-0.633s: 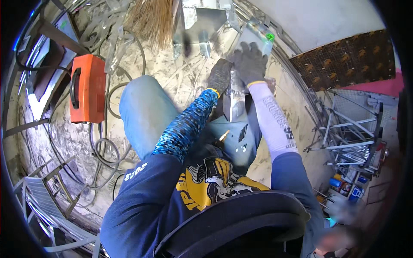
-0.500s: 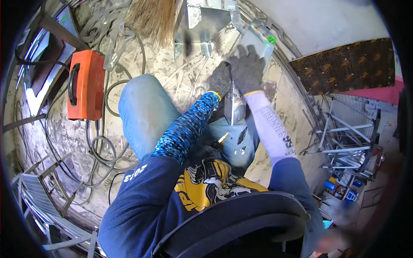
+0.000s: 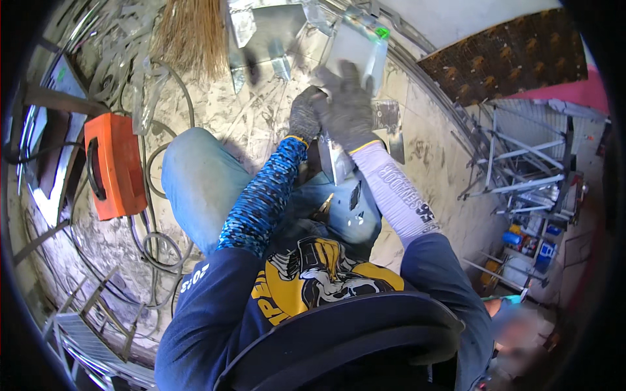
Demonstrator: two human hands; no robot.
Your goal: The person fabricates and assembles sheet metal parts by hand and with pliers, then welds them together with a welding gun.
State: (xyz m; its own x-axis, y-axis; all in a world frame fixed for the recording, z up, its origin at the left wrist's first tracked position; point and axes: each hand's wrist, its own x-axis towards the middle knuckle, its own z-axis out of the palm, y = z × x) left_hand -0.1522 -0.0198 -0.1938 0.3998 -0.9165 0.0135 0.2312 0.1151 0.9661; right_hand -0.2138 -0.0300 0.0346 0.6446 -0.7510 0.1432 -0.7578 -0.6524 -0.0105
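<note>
- Left hand [image 3: 304, 116] curls at the metal piece's [image 3: 336, 161] far end; its grip I cannot tell.
- Right hand [image 3: 347, 109], blurred, spreads wide over that end, perhaps to steady it.
- The metal piece slants toward the right leg [image 3: 354, 218], which likely props its near end.

Yellow-edged grey gloves [image 3: 304, 116] meet a blue-patterned sleeve [image 3: 264, 192] and a lettered lilac sleeve [image 3: 393, 189].
</note>
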